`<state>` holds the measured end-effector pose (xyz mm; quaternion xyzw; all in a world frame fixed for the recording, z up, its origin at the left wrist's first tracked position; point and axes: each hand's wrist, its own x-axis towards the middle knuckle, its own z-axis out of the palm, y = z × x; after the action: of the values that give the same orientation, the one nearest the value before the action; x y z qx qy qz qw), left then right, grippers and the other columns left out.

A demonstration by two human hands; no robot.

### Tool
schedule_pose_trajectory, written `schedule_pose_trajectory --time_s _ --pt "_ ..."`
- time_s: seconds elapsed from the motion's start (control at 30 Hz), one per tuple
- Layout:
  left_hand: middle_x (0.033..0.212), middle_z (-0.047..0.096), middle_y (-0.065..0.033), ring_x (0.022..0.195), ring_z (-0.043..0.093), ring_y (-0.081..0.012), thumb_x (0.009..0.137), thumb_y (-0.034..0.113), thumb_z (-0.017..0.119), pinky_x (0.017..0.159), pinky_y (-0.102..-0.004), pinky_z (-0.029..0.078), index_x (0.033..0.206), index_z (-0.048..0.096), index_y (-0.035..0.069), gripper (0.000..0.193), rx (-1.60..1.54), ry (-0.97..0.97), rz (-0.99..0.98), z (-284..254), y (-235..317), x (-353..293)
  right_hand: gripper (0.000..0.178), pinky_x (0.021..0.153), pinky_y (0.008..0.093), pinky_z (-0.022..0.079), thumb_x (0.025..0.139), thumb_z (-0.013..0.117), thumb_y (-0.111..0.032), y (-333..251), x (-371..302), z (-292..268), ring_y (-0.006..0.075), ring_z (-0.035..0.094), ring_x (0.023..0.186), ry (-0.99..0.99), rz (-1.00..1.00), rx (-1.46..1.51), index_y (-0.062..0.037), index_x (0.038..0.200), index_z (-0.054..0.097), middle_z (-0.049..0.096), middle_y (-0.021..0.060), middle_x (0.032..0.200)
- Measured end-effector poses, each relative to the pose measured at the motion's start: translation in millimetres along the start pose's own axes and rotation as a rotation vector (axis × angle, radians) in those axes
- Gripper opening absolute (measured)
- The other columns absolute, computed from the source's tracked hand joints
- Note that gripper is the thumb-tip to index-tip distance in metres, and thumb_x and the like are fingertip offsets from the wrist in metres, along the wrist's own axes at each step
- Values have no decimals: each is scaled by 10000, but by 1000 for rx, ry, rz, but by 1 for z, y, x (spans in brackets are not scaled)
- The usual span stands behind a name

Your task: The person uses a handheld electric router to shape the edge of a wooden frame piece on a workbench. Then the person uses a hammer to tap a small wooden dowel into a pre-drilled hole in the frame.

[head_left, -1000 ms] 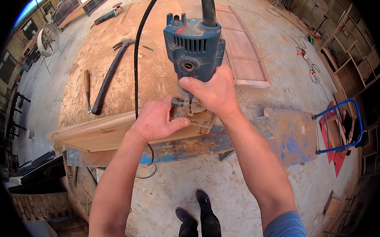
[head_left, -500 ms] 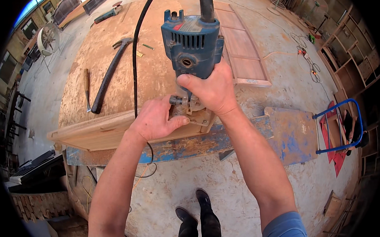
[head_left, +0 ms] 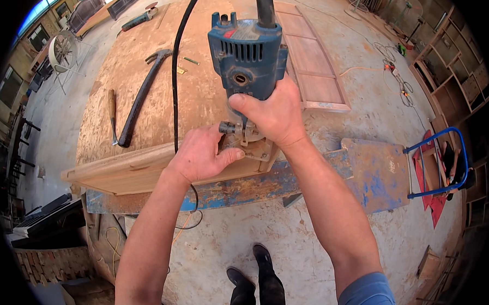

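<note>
A blue trim router [head_left: 246, 54] stands upright on the end of a wooden door or box-like frame [head_left: 129, 172] at the near edge of the bench. My right hand [head_left: 279, 113] is wrapped around the lower part of its body, thumb across the front. At the router's base, my left hand [head_left: 198, 153] is closed, fingers by the black knob and thumb along the clear base plate [head_left: 255, 151]. The router bit and the cut are hidden. To the left lie a claw hammer [head_left: 140, 101] and a wooden-handled chisel [head_left: 112, 114].
A black cable [head_left: 175, 73] hangs left of the router. Small brass hinges [head_left: 181, 70] lie on the plywood top [head_left: 105, 92]. A panelled wooden door [head_left: 314, 63] lies behind on the right. A blue-handled trolley [head_left: 382, 175] stands at the right, and a fan [head_left: 62, 49] far left.
Almost nothing differs. The router and both hands keep their places, and the view has shifted very slightly.
</note>
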<state>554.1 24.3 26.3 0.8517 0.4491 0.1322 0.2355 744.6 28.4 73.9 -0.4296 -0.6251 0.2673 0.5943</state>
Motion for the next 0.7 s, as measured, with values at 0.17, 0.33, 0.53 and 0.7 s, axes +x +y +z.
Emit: schedule_pose_trajectory --time_s 0.17,0.33,0.53,0.7 --pt "872 665 -258 872 622 -476 825 484 732 760 -534 493 1004 613 -32 559 3 32 11 0 2 0 513 787 358 556 649 870 -243 4 1 1 210 676 818 3 10 11 -13 1052 652 733 107 928" --pt "984 664 -255 929 618 -469 844 483 711 803 -523 501 1040 641 -45 567 10 76 63 1 2 -2 514 788 360 556 652 869 -247 2 1 1 221 680 820 -8 18 -3 -13 1054 652 732 115 930" --pt "1030 653 -240 952 617 -458 859 489 697 816 -518 501 930 674 -43 537 26 90 95 6 -4 -2 525 789 361 556 655 870 -251 3 2 2 227 682 823 1 2 -20 -5 1062 646 732 120 934" --pt "984 650 -227 935 624 -449 856 473 708 809 -517 501 896 670 -41 517 41 78 79 3 1 -1 539 789 363 558 654 873 -257 5 4 1 227 684 823 -3 8 6 -1 1068 641 735 121 937"
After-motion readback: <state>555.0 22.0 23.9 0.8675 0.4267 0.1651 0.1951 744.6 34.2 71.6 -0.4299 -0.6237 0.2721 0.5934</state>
